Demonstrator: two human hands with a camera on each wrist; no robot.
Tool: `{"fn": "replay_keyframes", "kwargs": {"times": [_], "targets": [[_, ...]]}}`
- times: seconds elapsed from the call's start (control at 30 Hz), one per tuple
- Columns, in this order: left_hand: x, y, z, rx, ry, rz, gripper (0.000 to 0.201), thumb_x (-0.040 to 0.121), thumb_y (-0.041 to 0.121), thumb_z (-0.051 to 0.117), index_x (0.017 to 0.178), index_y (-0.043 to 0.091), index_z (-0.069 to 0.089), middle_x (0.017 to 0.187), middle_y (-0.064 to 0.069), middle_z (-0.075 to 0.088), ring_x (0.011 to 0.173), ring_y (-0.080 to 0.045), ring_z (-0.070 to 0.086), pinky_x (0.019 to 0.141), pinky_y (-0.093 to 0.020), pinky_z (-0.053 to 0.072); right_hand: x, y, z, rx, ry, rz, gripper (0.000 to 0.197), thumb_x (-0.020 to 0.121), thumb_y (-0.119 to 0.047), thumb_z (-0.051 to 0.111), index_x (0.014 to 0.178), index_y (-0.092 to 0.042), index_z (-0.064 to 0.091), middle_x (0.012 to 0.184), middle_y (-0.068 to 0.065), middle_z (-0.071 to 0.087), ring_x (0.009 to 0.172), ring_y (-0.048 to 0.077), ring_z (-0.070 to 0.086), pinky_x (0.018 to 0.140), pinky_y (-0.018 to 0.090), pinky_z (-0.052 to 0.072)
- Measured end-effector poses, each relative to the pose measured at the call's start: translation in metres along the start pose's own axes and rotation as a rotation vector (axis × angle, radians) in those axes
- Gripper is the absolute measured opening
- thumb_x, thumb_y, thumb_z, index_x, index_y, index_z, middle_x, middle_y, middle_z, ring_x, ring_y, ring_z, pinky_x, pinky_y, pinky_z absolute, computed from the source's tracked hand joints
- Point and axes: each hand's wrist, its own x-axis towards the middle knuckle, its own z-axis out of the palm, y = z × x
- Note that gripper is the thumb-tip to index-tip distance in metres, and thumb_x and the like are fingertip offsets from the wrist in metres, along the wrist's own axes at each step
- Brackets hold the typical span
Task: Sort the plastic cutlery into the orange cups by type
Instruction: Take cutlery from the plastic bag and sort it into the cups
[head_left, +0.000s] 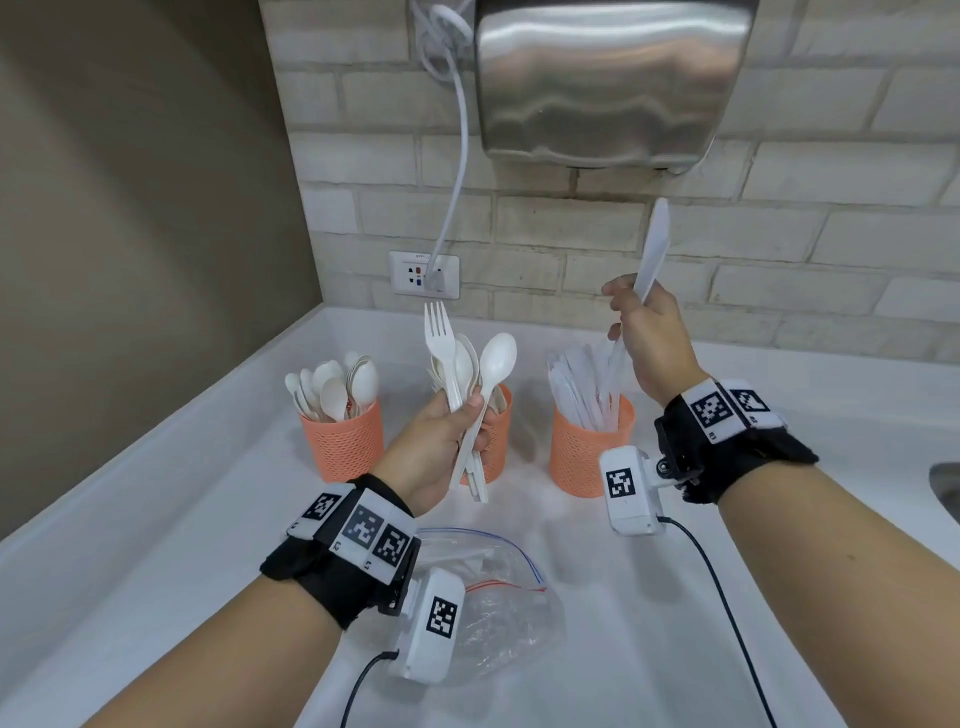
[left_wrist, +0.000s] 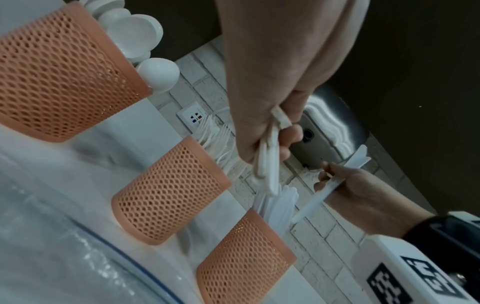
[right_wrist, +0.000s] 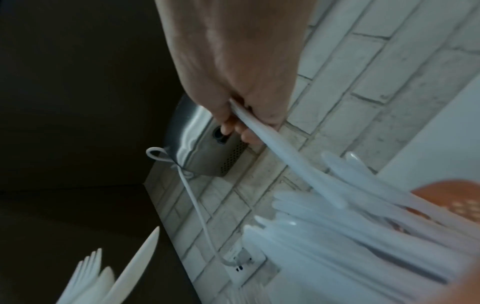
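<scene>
Three orange mesh cups stand in a row on the white counter (head_left: 156, 519). The left cup (head_left: 345, 447) holds spoons, the middle cup (head_left: 493, 441) sits behind my left hand and holds forks (left_wrist: 218, 131), and the right cup (head_left: 589, 452) holds knives. My left hand (head_left: 441, 441) grips a bunch of white cutlery (head_left: 457, 364), with a fork and spoons sticking up. My right hand (head_left: 649, 332) holds one white knife (head_left: 652, 244), blade up, its handle end just above the knives in the right cup (right_wrist: 446, 197).
A crumpled clear zip bag (head_left: 498, 597) lies on the counter near my left wrist. A steel hand dryer (head_left: 608, 78) hangs on the brick wall, its cord plugged into a socket (head_left: 425, 273). A sink edge (head_left: 943, 488) shows at far right.
</scene>
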Motion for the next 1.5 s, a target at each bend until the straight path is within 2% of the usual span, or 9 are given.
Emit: {"fn": "replay_keyframes", "kwargs": {"times": [0.1,0.27,0.4,0.57,0.77,1.03,1.27,1.4,1.5], "targets": [[0.001,0.0,-0.002,-0.012,-0.002,0.012,0.013,0.099,0.014,0.038,0.092,0.015,0.05,0.072,0.002,0.05,0.052,-0.008,0.039,0.061,-0.025,0.037,-0.003,0.019,0.002,-0.034,-0.05,0.016,0.019,0.097,-0.013,0.037,0.087,-0.017,0.053,0.083,-0.007,0.049,0.081,0.013,0.048,0.071,0.022,0.042],[0.0,0.0,-0.009,-0.018,-0.035,0.077,0.016,0.095,0.004,0.041,0.097,0.014,0.054,0.074,0.005,0.059,0.056,-0.007,0.048,0.06,-0.022,0.044,-0.007,0.045,0.005,-0.233,-0.105,0.054,0.04,0.092,-0.022,0.056,0.128,-0.008,0.045,0.114,0.007,0.044,0.105,0.018,0.047,0.081,0.019,0.039],[0.0,0.002,-0.011,-0.084,-0.046,0.048,0.02,0.096,0.004,0.04,0.105,0.014,0.055,0.071,0.005,0.064,0.055,-0.008,0.048,0.061,-0.025,0.042,-0.019,0.019,0.017,-0.246,0.077,-0.282,0.033,0.086,-0.012,0.062,0.117,-0.007,0.053,0.106,0.003,0.045,0.092,0.011,0.047,0.072,0.009,0.039],[0.001,0.003,-0.006,-0.142,-0.04,0.012,0.023,0.094,0.002,0.042,0.111,0.011,0.055,0.069,0.0,0.061,0.047,-0.01,0.047,0.05,-0.024,0.044,-0.054,-0.001,0.05,-0.095,-0.278,-0.147,0.013,0.088,-0.02,0.063,0.097,-0.011,0.06,0.074,-0.003,0.054,0.057,-0.002,0.047,0.056,0.01,0.039],[-0.007,0.002,-0.009,0.029,-0.079,0.061,0.009,0.094,0.005,0.048,0.094,0.008,0.057,0.067,-0.006,0.047,0.048,-0.008,0.047,0.051,-0.021,0.045,-0.071,0.0,0.073,-0.177,-0.318,-0.117,0.02,0.091,-0.015,0.055,0.11,-0.011,0.054,0.097,0.011,0.061,0.082,0.023,0.057,0.077,0.038,0.051],[-0.009,0.003,-0.013,0.463,0.115,0.189,0.052,0.091,0.008,0.054,0.133,0.028,0.03,0.087,0.003,0.054,0.068,-0.006,0.049,0.052,-0.016,0.039,-0.084,-0.025,0.091,-0.284,-0.277,-0.298,0.046,0.08,-0.034,0.07,0.118,-0.013,0.058,0.101,-0.004,0.044,0.08,0.004,0.045,0.068,0.002,0.035],[-0.011,0.001,-0.026,0.407,0.131,0.168,0.048,0.084,0.013,0.066,0.125,0.019,0.041,0.086,0.01,0.056,0.076,0.001,0.056,0.059,-0.013,0.039,-0.083,-0.025,0.096,-0.102,-0.324,-0.12,0.037,0.087,-0.011,0.062,0.123,-0.013,0.054,0.105,0.001,0.049,0.088,0.016,0.056,0.077,0.017,0.047],[-0.011,0.001,-0.031,0.319,0.141,0.188,0.044,0.086,0.009,0.063,0.127,0.013,0.045,0.087,0.008,0.058,0.066,0.01,0.054,0.054,-0.004,0.039,-0.084,-0.02,0.099,0.13,-0.439,0.08,0.016,0.089,-0.002,0.058,0.105,-0.005,0.059,0.079,0.01,0.059,0.049,0.01,0.058,0.047,0.019,0.049],[-0.013,0.004,-0.034,0.256,0.124,0.165,0.039,0.087,0.011,0.063,0.123,0.011,0.049,0.085,0.005,0.058,0.061,0.009,0.054,0.053,-0.007,0.04,-0.082,-0.012,0.102,0.126,-0.465,0.101,0.009,0.092,-0.005,0.054,0.095,-0.011,0.06,0.07,0.007,0.06,0.041,0.003,0.054,0.056,0.027,0.048]]}}
